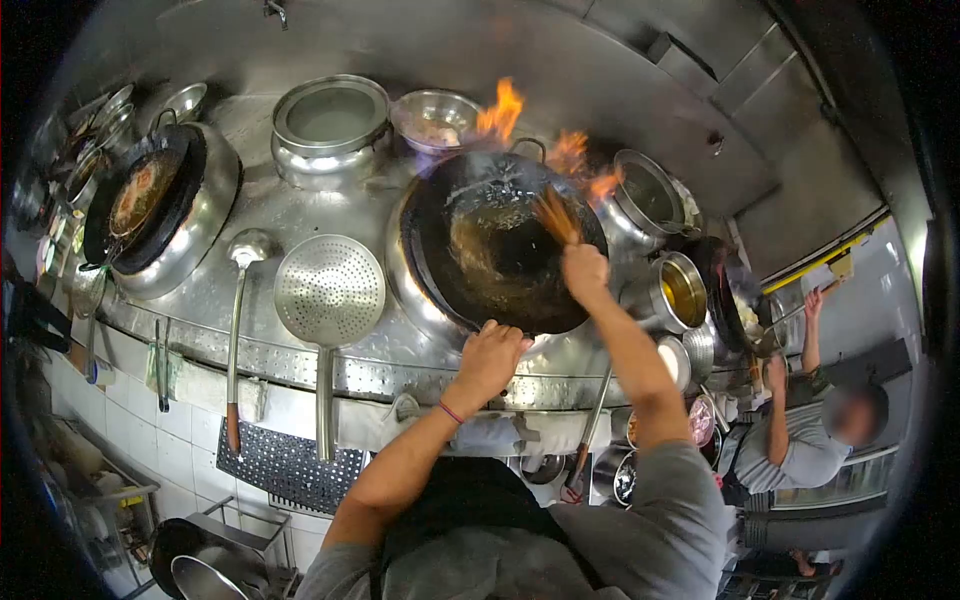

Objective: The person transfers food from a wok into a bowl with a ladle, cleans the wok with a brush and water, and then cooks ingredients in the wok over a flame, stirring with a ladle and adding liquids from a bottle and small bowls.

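Observation:
A large black wok (470,285) sits on the burner, with some liquid in its bowl. My right hand (584,270) is closed around a bamboo wok brush (555,212), whose bristles reach into the wok's right side. At the near rim, my left hand (492,358) is closed on the edge of the wok; any handle under the fingers is hidden. Orange flames (502,110) rise behind the far rim, on which a loop handle (527,148) stands up.
Left of the wok lie a perforated skimmer (330,290) and a ladle (236,330). A lidded steel pot (331,120) and a steel bowl (437,115) stand behind. Another wok (165,190) is far left. At right, a co-worker (800,440) handles another wok (715,280).

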Demonstrator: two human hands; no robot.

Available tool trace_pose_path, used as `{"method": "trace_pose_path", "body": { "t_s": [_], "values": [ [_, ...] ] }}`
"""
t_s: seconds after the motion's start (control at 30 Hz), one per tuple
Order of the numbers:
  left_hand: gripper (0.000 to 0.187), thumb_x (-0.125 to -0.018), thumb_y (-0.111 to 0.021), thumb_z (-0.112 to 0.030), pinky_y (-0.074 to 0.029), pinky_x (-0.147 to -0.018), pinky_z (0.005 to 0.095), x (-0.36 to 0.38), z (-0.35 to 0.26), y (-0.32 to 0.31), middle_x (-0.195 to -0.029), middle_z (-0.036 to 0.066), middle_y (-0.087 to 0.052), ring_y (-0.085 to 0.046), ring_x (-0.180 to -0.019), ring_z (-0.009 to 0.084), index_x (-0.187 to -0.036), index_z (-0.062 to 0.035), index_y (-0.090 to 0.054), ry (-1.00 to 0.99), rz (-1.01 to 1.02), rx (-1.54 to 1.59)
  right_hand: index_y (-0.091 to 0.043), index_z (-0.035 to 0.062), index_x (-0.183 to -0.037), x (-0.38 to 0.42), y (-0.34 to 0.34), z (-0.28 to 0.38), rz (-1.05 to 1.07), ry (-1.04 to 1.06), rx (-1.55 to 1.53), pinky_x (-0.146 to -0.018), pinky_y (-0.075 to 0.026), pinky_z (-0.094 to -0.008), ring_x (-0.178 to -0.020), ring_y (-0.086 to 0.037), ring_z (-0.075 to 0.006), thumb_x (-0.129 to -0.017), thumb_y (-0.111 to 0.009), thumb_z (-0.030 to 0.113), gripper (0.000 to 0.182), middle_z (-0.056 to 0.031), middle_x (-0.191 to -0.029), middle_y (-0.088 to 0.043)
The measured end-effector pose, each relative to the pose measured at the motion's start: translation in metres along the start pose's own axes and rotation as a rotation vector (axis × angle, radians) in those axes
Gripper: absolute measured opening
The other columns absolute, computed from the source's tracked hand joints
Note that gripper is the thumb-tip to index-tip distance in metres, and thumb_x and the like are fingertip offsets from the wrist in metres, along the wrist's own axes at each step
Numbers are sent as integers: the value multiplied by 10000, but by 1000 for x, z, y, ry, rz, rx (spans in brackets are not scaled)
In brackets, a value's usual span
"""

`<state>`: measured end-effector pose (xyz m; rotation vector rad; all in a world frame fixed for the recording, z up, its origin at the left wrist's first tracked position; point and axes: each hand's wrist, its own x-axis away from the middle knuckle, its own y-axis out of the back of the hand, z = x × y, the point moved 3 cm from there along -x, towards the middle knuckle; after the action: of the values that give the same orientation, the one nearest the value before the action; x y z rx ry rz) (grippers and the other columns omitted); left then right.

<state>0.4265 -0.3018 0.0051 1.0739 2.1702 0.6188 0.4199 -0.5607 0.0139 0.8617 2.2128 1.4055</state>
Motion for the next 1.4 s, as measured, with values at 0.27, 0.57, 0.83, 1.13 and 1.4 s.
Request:
{"method": "trace_pose_path", "body": {
  "t_s": [0.27,0.57,0.83,1.13,1.4],
  "values": [
    [290,-946,-528,-281,-477,-733,438,1,-3,3,-826,128,-617,-566,-841,318,-826,-27,-599,9,5,-22,-456,107,-1322,-14,5,46,-93,7,-477,-681,-549,-488,-799,-678,-384,-880,-628,379,547,-224,-845,-675],
    [307,-942,-531,-294,-479,-741,433,1,-2,-1,-839,131,-625,-568,-856,314,-813,-22,-596,8,1,-32,-521,123,-1287,26,36,104,11,182,-845,-810,-512,-500,-889,-649,-428,-880,-609,385,492,-223,-906,-684],
    [275,-923,-543,-300,-471,-702,434,0,2,-5,-819,82,-628,-567,-880,272,-813,-54,-599,-8,-17,-64,-576,129,-1226,86,53,-8,199,285,-165,-781,-543,-483,-918,-679,-351,-866,-618,368,434,-189,-943,-693],
    [289,-949,-516,-270,-455,-749,448,0,-2,4,-812,144,-596,-543,-844,341,-810,-23,-570,14,16,5,-506,91,-1305,91,52,12,198,292,-112,-701,-561,-430,-907,-685,-319,-895,-584,334,483,-120,-911,-705],
    [284,-937,-520,-296,-475,-723,446,-2,1,-5,-858,99,-631,-565,-905,290,-824,-45,-590,18,29,-36,-498,148,-1337,5,13,-52,-6,56,-57,-697,-550,-463,-833,-692,-325,-876,-619,366,524,-124,-899,-700]
  ]
}}
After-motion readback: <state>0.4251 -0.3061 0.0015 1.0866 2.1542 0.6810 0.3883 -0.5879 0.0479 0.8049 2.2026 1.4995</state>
